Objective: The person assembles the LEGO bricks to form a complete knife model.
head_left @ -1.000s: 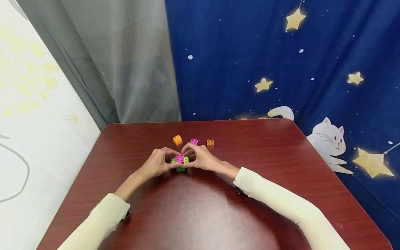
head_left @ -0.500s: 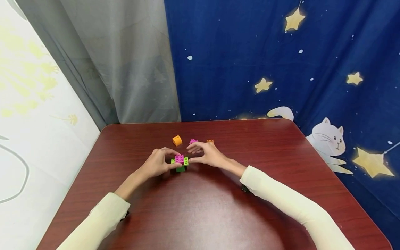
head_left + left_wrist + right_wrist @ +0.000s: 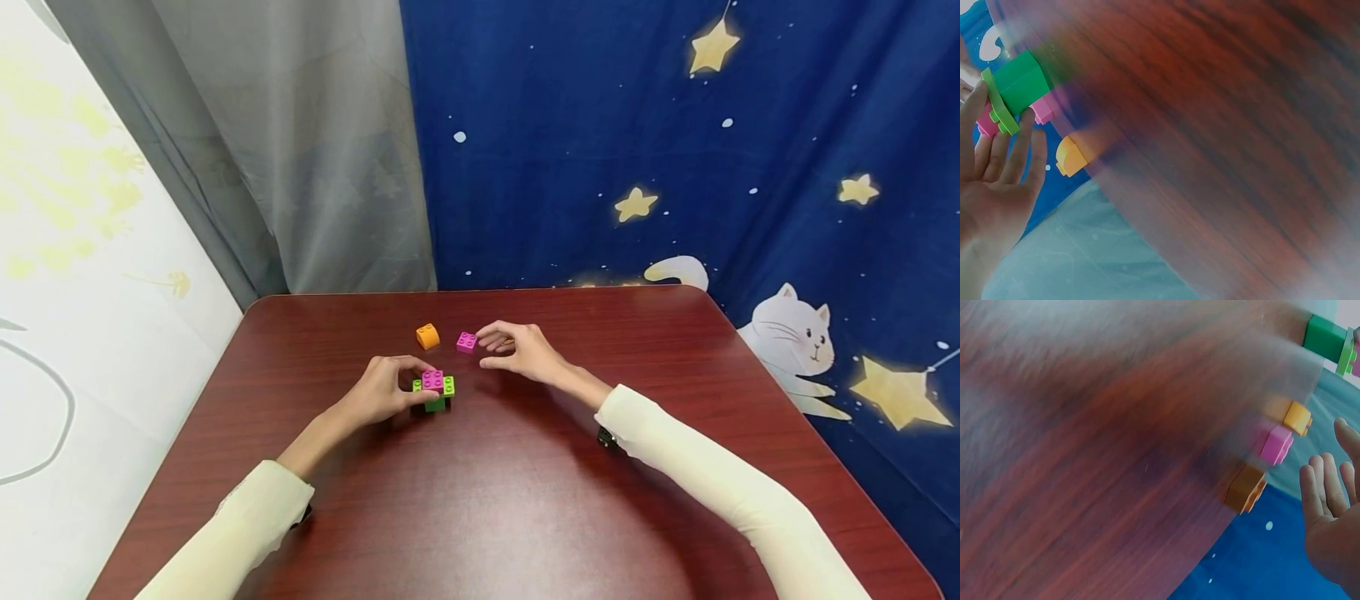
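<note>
My left hand (image 3: 377,390) pinches a small stack of toy building bricks between thumb and fingers. A pink brick (image 3: 432,379) tops it, a lime green plate (image 3: 448,386) lies beneath, and a green brick (image 3: 435,403) forms the base. The left wrist view shows the green brick (image 3: 1021,81) from the side. To the right, my right hand (image 3: 528,353) hovers with relaxed, parted fingers and holds nothing. Its fingertips come close to a loose pink brick (image 3: 467,342). An orange brick (image 3: 1244,489) is mostly covered by this hand in the head view.
A yellow-orange curved brick (image 3: 427,337) lies behind the stack, left of the loose pink brick. All of them are on a dark red wooden table (image 3: 480,500). A grey curtain (image 3: 337,167) and a blue starry curtain (image 3: 562,167) hang beyond its far edge.
My right hand has let go of the stack and moved right and away from me, over the orange brick. My left hand still holds the stack in place.
</note>
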Available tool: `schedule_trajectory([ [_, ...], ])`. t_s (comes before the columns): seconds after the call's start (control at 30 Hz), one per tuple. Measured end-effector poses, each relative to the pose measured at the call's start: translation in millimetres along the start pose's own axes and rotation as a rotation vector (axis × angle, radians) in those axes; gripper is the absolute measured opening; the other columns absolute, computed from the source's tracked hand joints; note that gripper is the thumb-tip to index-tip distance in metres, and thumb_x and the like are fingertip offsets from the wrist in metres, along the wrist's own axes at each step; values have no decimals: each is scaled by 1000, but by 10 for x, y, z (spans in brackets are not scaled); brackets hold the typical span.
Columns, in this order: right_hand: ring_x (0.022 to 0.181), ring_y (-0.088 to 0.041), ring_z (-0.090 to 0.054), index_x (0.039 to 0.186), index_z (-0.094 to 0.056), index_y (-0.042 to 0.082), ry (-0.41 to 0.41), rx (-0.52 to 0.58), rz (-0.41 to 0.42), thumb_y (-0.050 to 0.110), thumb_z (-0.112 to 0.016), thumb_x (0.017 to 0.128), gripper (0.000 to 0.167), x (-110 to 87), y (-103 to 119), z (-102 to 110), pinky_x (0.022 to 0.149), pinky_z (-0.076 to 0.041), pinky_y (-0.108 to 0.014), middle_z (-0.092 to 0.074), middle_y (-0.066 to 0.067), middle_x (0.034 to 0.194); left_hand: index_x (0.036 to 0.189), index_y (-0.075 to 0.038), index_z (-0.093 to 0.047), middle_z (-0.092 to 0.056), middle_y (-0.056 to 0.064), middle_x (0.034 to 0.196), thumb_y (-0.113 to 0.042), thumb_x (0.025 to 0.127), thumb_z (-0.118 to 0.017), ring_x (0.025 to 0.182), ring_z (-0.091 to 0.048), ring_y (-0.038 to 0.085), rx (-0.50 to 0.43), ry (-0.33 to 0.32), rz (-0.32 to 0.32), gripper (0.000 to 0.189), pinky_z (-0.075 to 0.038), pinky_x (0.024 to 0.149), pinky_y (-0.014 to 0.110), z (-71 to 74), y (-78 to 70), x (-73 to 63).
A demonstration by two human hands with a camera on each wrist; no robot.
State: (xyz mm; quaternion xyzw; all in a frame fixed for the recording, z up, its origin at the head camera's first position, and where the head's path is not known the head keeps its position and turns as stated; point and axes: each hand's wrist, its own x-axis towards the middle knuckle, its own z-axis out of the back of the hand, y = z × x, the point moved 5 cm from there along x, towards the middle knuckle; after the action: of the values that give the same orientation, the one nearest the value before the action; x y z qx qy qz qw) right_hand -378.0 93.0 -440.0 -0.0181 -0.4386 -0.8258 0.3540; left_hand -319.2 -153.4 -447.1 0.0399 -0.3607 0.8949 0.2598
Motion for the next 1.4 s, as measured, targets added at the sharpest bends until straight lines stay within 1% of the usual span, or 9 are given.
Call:
schedule_trajectory([
  [0.1,98,-35,-74,122,-70,3,-18,2,-11,6,-89,82,44,-6,-51,92,87,-61,-39,-75,-20,112,109,-12,-79,-76,-3,92,-28,80,-92,79,-70,17,-16,2,5,36,-61,73,37,-4,1,-7],
  [0.27,98,-32,-74,121,-71,5,-36,8,-48,4,-89,82,43,-17,-159,231,87,-61,-37,-75,-21,110,108,-11,-78,-76,-2,93,-26,80,-93,81,-72,15,-39,3,13,35,-62,76,36,-9,-3,-15],
  [0.43,99,-31,-74,120,-71,4,-52,-42,-76,3,-90,80,44,-21,-262,320,89,-60,-36,-76,-17,110,108,-11,-79,-76,-1,93,-26,80,-93,81,-72,14,-45,3,19,35,-62,77,36,-10,-15,-17],
  [0.5,99,-31,-74,120,-71,3,-53,-63,-88,2,-90,79,45,-15,-296,332,89,-60,-36,-75,-18,110,108,-11,-79,-76,-1,94,-26,80,-93,81,-72,13,-43,4,22,35,-62,77,36,-6,-15,-21],
  [0.77,102,-30,-72,122,-70,-5,-32,-104,-149,4,-91,79,48,27,-460,325,94,-58,-37,-74,-21,115,110,-10,-78,-76,0,95,-27,81,-92,82,-72,15,-45,16,41,36,-62,77,33,-5,-9,-27],
  [0.9,104,-29,-71,123,-71,-5,-18,-128,-181,7,-91,79,50,44,-538,308,95,-58,-37,-74,-19,115,111,-10,-78,-76,2,97,-27,81,-92,83,-72,17,-39,23,40,37,-62,78,34,-9,-17,-24],
  [1.03,105,-29,-71,122,-72,-3,19,-137,-205,8,-92,79,49,57,-565,262,94,-58,-37,-74,-17,114,111,-10,-78,-76,2,98,-27,81,-92,84,-72,17,-39,25,44,37,-62,78,35,-12,-16,-20],
  [1.27,103,-26,-72,117,-75,2,53,-149,-261,8,-92,79,42,65,-558,148,90,-60,-34,-73,-14,108,111,-11,-78,-75,0,98,-29,82,-91,86,-71,18,-48,31,52,37,-62,80,36,-18,-5,-19],
  [1.4,103,-25,-72,116,-76,4,65,-138,-271,6,-91,80,39,65,-522,91,90,-59,-34,-74,-13,107,111,-11,-78,-75,0,99,-29,82,-91,86,-71,18,-48,29,57,37,-62,80,35,-7,7,-30],
])
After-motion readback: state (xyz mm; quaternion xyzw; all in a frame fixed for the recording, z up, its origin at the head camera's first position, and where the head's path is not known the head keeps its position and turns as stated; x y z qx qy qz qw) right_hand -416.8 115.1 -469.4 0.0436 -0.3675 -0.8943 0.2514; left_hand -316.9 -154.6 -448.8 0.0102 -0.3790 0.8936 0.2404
